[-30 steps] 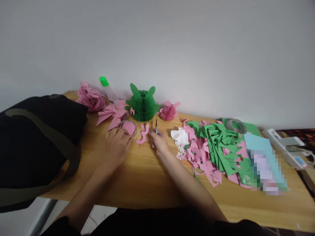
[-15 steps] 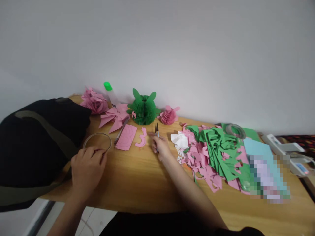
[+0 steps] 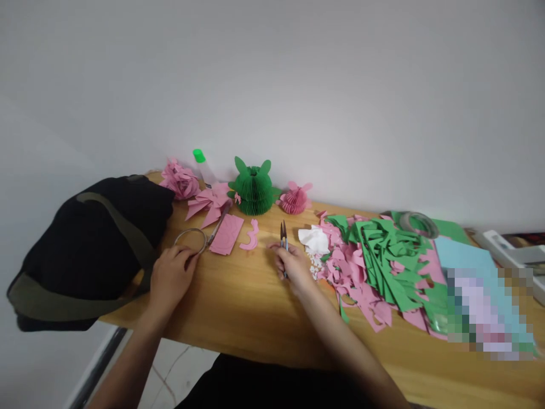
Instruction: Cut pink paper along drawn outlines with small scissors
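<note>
My left hand (image 3: pixel 174 276) rests at the left of the table, its fingers closed on the ring handle of a pair of scissors (image 3: pixel 191 233). The scissors lie flat, blades angled away beside a stack of pink paper rectangles (image 3: pixel 227 234) with drawn outlines. In my right hand (image 3: pixel 293 267) are small thread snips (image 3: pixel 284 232), points facing the wall and slightly apart. A wavy pink paper cutout (image 3: pixel 250 236) lies on the table between the stack and my right hand. Behind stand a green honeycomb paper figure (image 3: pixel 254 190) and a smaller pink one (image 3: pixel 294 199).
Pink and green paper scraps (image 3: pixel 383 261) pile up on the right beside a crumpled white tissue (image 3: pixel 314 240). A tape roll (image 3: pixel 419 225) lies on them. Folded pink paper (image 3: pixel 181 179), a green-capped glue bottle (image 3: pixel 203 165) and a black bag (image 3: pixel 97 238) are left.
The whole view has shifted a little. My right hand with the snips has drawn slightly away from the wavy pink cutout. My left hand stays on the scissors handle.
</note>
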Tool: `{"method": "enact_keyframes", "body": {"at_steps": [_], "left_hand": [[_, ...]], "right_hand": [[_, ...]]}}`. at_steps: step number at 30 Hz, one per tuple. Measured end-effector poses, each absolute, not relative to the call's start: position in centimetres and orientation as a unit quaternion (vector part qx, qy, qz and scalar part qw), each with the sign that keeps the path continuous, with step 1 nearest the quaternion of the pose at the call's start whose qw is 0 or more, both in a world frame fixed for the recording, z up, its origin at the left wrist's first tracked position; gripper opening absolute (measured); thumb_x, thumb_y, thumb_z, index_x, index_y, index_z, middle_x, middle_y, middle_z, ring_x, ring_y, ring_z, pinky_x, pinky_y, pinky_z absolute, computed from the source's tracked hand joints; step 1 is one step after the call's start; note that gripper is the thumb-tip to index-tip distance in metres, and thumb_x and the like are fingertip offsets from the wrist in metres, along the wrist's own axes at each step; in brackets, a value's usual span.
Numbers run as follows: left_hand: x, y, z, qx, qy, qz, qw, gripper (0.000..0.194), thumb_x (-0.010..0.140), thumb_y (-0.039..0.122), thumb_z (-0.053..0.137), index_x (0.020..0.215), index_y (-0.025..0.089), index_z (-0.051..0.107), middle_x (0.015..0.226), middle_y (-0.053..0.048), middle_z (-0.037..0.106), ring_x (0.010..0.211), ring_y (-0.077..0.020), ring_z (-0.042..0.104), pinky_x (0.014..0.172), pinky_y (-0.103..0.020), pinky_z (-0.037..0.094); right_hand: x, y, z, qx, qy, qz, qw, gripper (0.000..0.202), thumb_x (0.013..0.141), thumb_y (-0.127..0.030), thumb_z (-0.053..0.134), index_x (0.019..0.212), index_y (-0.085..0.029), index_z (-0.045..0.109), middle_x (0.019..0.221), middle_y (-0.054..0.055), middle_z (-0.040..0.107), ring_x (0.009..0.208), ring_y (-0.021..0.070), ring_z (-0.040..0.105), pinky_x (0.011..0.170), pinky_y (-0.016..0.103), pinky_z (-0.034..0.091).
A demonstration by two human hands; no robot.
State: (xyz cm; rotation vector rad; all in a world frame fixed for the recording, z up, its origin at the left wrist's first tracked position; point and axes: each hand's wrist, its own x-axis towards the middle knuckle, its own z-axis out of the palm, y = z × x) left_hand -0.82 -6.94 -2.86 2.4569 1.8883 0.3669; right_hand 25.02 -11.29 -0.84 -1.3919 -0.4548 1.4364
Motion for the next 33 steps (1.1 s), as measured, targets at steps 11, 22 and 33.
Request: {"method": "enact_keyframes", "body": {"at_steps": [11, 22, 33], "left_hand": [[-1.2, -5.3, -3.6, 0.787, 0.603, 0.131, 0.007, 0.035, 0.088, 0.034, 0.041, 0.088, 0.017, 0.072, 0.096, -0.015, 0.07, 0.092, -0.0302, 0.064, 0.081, -0.042, 0.05], [-2.0, -4.3, -4.0, 0.782, 0.605, 0.15, -0.003, 0.035, 0.087, 0.037, 0.041, 0.085, 0.017, 0.071, 0.094, -0.014, 0.07, 0.09, -0.0296, 0.064, 0.082, -0.041, 0.05], [-1.8, -4.8, -3.8, 0.765, 0.629, 0.136, 0.003, 0.035, 0.084, 0.038, 0.044, 0.091, 0.017, 0.072, 0.098, -0.014, 0.069, 0.094, -0.0313, 0.064, 0.084, -0.044, 0.051]], "right_hand": [[25.2, -12.2, -0.4, -0.575, -0.196, 0.613, 0.504, 0.02, 0.059, -0.033, 0.059, 0.071, -0.017, 0.061, 0.03, -0.013, 0.034, 0.028, 0.0053, 0.024, 0.029, 0.018, 0.021], [25.7, -12.8, -0.9, -0.587, -0.21, 0.607, 0.493, 0.015, 0.063, -0.028, 0.054, 0.072, -0.017, 0.061, 0.03, -0.012, 0.036, 0.026, 0.0059, 0.027, 0.028, 0.018, 0.022], [25.2, -12.9, -1.3, -0.586, -0.22, 0.618, 0.476, 0.012, 0.066, -0.022, 0.051, 0.071, -0.017, 0.06, 0.031, -0.012, 0.035, 0.025, 0.0061, 0.026, 0.027, 0.018, 0.023]]}}
